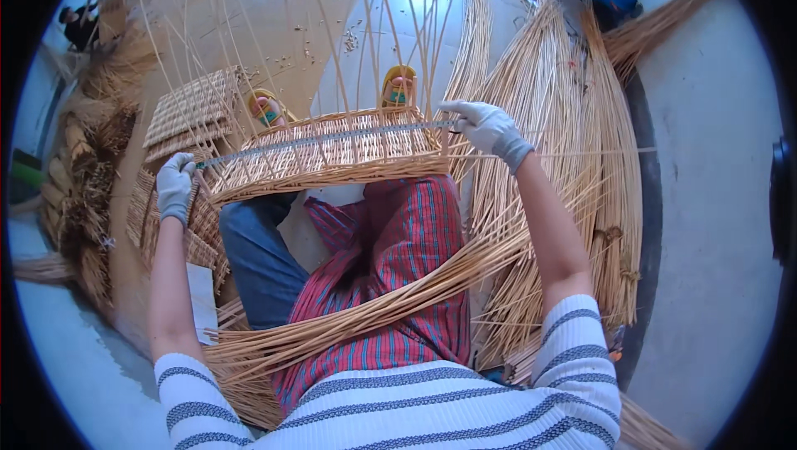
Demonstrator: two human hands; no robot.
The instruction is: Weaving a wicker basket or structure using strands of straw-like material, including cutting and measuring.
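Observation:
A partly woven rectangular wicker basket [332,163] with long upright stakes lies across my knees, above my sandalled feet. A narrow measuring tape [307,137] stretches along it. My left hand [176,183], in a pale glove, is closed on the tape’s left end at the basket’s left corner. My right hand [490,128], also gloved, grips the tape near the basket’s right corner, its index finger partly extended. A bundle of loose rods [349,305] runs diagonally across my lap.
Long bundles of pale rods [548,76] lie to my right. Stacked woven panels [187,114] and darker straw bundles [87,143] are at my left. A person [79,26] is at the far left; a blue container [614,6] and clutter sit at the back right.

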